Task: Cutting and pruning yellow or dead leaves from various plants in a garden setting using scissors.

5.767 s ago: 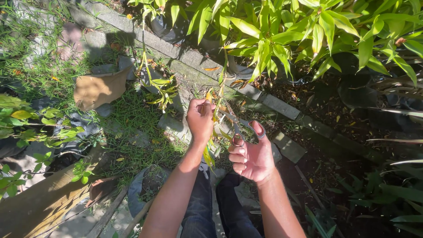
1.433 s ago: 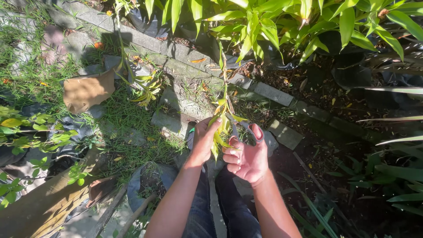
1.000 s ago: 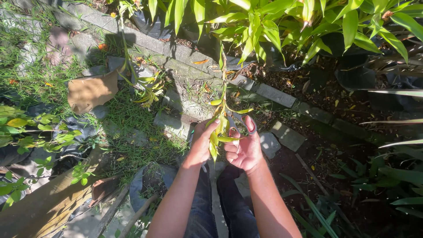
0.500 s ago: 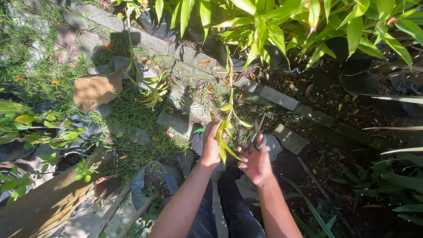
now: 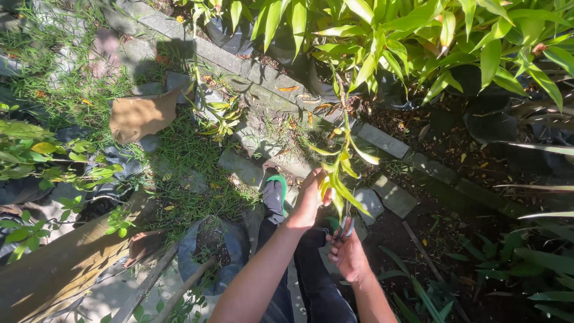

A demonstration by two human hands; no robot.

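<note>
- Sunlit garden ground fills the view: grass patches, grey paving stones (image 5: 239,166) and dark soil beside a stone edging (image 5: 382,139).
- At the middle a thin leafy stem (image 5: 342,173) rises upright, its yellow-green leaves drooping around the hands.
- Left hand (image 5: 311,200) is closed around the stem low down, fingers curled onto it among the leaves.
- Right hand (image 5: 347,251) sits just below and to the right, fingers folded around a small metal tool (image 5: 345,227) at the stem's base; whether its blades are open cannot be told.
- Beneath the hands are the person's dark trousers and a grey shoe with a green sole (image 5: 275,194).
- Broad green foliage (image 5: 430,42) crowds the top, and a brown dry leaf (image 5: 140,115) lies on the grass at left.
</note>
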